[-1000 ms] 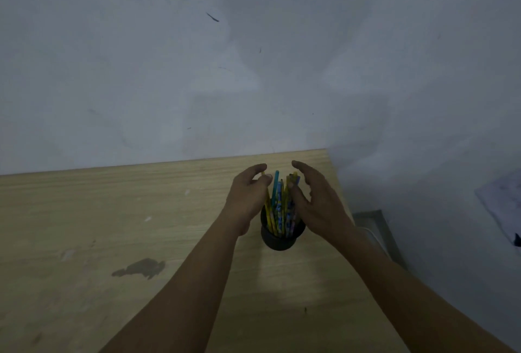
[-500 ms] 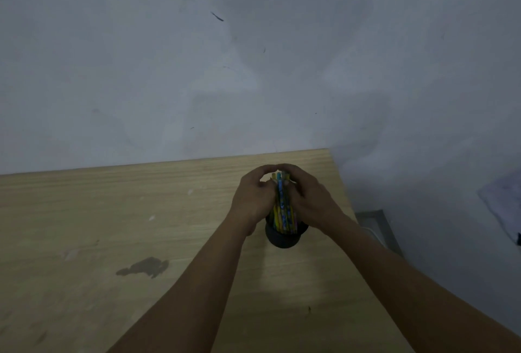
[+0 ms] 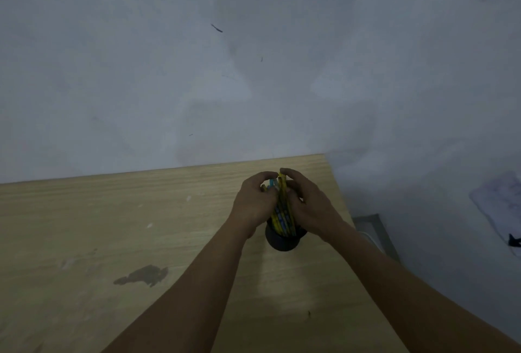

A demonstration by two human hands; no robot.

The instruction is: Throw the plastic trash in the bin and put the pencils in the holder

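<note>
A dark round holder [image 3: 283,241] stands on the wooden table [image 3: 112,225] near its right edge. A bunch of yellow and blue pencils [image 3: 282,208] stands upright in it. My left hand [image 3: 255,204] presses the bunch from the left and my right hand [image 3: 311,206] from the right, fingers curled over the pencil tops. The pencils are squeezed together between both palms. Most of the holder's rim is hidden by my hands. No plastic trash or bin is visible.
A grey-white wall [image 3: 253,56] rises directly behind the table. A dark stain [image 3: 143,275] marks the tabletop at the left. Beyond the table's right edge lies a grey framed object [image 3: 377,231] on the floor, and a pale sheet [image 3: 501,206] sits at far right.
One second ago both hands were open beside the pencils. They have since closed in on the bunch, gathering the spread pencils into a tight bundle.
</note>
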